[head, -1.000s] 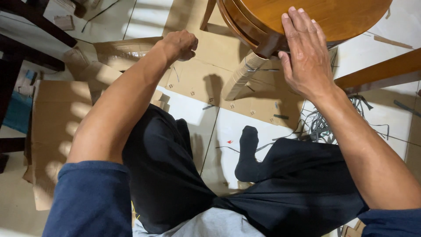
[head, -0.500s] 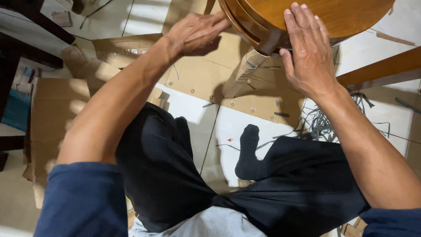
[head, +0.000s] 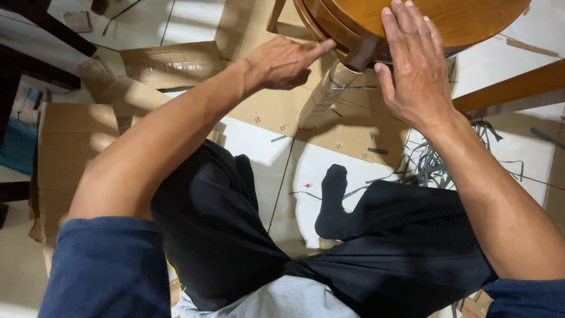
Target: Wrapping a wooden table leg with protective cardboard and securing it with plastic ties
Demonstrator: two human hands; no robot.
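Round wooden stool (head: 465, 20) under flat right hand (head: 415, 70), left hand (head: 282, 62) loosely open by cardboard-wrapped leg (head: 323, 97), flattened cardboard (head: 70, 141) around.

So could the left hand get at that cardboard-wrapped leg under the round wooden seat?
Probably yes. The left hand is already beside the top of the cardboard-wrapped leg, fingers stretched toward it, with nothing between them. The right hand lies on the round wooden seat, out of the way.

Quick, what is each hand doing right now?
Left hand: open, holding nothing, fingertips at the rim of the round brown wooden stool seat.
Right hand: open, pressed flat on the seat.
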